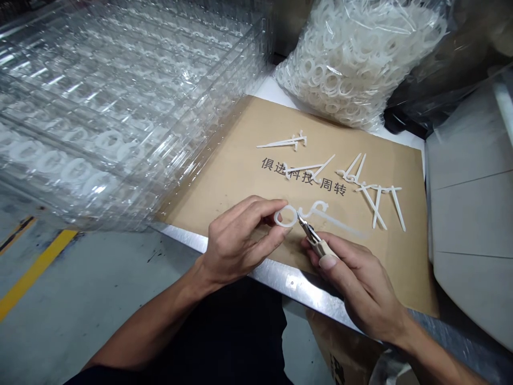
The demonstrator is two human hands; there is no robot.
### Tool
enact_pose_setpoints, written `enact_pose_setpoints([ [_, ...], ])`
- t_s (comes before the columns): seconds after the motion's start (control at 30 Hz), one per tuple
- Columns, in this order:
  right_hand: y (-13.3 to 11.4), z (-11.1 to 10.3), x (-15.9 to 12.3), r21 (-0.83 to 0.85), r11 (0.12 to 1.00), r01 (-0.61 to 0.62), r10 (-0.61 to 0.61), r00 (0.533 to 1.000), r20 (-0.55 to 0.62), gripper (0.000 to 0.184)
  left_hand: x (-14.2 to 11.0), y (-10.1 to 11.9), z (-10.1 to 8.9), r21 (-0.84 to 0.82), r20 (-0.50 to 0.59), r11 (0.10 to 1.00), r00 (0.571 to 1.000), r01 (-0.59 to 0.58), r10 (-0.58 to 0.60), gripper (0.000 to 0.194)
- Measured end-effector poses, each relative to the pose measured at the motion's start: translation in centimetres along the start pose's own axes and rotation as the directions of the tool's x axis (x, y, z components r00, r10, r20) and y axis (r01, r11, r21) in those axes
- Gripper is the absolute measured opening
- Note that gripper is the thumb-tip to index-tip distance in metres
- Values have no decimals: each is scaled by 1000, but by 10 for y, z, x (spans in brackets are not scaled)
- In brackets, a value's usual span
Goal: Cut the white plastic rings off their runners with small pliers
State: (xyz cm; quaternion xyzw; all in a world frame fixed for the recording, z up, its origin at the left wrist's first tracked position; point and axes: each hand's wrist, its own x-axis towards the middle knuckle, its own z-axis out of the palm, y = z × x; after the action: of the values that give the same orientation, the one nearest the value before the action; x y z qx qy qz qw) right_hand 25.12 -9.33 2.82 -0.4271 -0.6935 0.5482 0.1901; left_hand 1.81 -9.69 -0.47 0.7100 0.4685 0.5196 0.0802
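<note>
I have the left hand (244, 235) pinching a translucent white plastic ring (294, 209) on one side, thumb and forefinger clamped on it — a grip that seems to leave the opposite edge free. The right hand (356, 278) is wrapped round beige-handled metal cutters (316, 240), tips at that edge, beside a curved white plastic stem (336, 220); whether the blades meet, or stem and ring join, I cannot tell. All this hangs over a brown cardboard sheet (232, 176), perhaps laid to protect the metal-edged bench (302, 283). Branched white plastic strips (377, 206) lie beyond the hands. A clear bag of white rings (340, 59) bulges behind — stacked clear plastic trays (224, 69) left and a pale grey bin (473, 214) right crowd the space.
</note>
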Motion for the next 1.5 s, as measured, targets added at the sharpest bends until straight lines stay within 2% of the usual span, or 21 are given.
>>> enact_pose_setpoints([
  [0.17, 3, 4, 1, 24, 999, -20, 21, 999, -34, 35, 0, 0, 0, -36, 27, 999, 1000, 6, -5, 26],
  [0.4, 9, 2, 3, 286, 945, -157, 183, 981, -68, 38, 1, -1, -1, -26, -33, 999, 999, 21, -22, 20],
  [0.5, 6, 2, 5, 356, 919, -170, 208, 976, -71, 41, 1, -3, -1, -49, -48, 998, 998, 31, -33, 20],
  [1.0, 4, 3, 4, 408, 895, -180, 219, 975, -50, 38, -2, -2, -2, -82, -40, 992, 995, 92, -96, 23],
  [1.37, 5, 2, 5, 408, 897, -171, 202, 979, -36, 37, -2, -4, -1, -111, -52, 991, 996, 71, -77, 26],
  [1.5, 9, 0, 4, 437, 888, -144, 186, 981, -54, 37, -1, -5, 1, -145, -27, 985, 995, 96, -101, 27],
])
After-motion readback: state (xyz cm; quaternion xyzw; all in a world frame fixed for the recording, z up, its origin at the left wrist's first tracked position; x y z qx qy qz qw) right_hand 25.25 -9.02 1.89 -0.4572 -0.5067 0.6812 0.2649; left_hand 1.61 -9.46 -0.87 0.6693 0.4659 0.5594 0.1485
